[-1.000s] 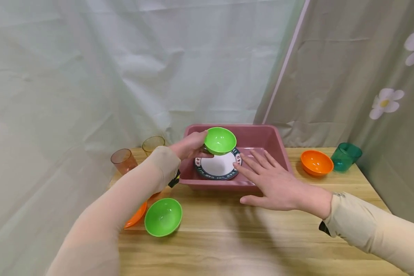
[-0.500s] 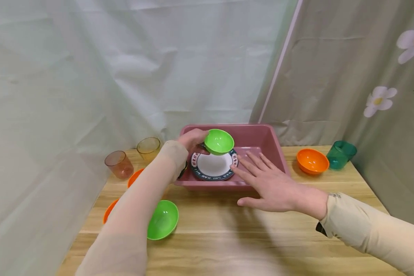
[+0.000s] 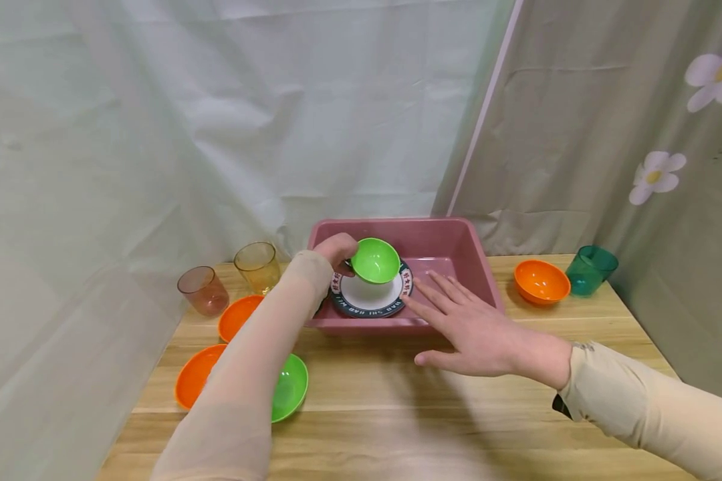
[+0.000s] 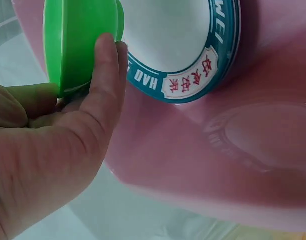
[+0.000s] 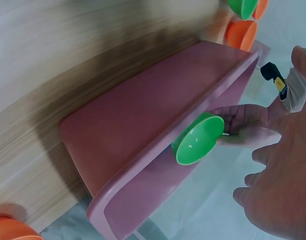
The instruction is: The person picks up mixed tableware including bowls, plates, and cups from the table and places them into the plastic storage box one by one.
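Bowl (image 3: 376, 261), green and held over the plate (image 3: 361, 295) near the left edge of the pink tub (image 3: 439, 238), looks to me light, stiff and slick, so the left hand (image 3: 339, 251) pinching rim and underside seems well placed, the right hand (image 3: 481, 337) spread, holding nothing.

- Now the table (image 3: 361, 441) is softly lit, pale glare spread up front.
- A soft-edged shadow is cast below the right hand (image 3: 481, 334)!
- Tiny highlights are caught in the held green bowl (image 5: 200, 140).
- Wrist views are rendered dimmer; the plate (image 4: 175, 42) is mirrored in the pink tub (image 4: 165, 147).
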The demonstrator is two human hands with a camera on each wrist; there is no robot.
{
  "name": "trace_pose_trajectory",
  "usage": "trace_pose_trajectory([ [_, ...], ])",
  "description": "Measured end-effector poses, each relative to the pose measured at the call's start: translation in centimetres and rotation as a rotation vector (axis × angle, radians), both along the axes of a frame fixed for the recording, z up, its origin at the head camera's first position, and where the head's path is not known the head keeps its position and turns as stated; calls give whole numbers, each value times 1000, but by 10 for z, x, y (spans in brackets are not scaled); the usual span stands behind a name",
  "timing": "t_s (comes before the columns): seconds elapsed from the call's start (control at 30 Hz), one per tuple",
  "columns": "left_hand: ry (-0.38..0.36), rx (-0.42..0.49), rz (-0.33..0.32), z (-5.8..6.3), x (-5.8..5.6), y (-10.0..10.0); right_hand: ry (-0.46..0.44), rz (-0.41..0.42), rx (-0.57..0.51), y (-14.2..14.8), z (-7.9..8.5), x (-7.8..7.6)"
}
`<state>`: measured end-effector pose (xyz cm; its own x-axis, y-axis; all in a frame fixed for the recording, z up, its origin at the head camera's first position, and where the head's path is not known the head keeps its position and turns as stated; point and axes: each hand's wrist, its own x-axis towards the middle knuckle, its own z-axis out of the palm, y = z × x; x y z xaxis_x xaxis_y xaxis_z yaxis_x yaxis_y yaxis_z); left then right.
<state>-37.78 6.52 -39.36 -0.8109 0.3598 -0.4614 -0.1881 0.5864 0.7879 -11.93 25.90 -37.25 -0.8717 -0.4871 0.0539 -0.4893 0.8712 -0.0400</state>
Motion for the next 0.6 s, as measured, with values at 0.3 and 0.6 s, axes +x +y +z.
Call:
trace_pose_trajectory([
  [0.3, -41, -8, -2, -14, -6, 0, 9, 4, -4, 1, -5, 3],
  [0.6, -46, -82, -10, -21, -9, 4, 1, -3, -1, 3, -7, 3],
])
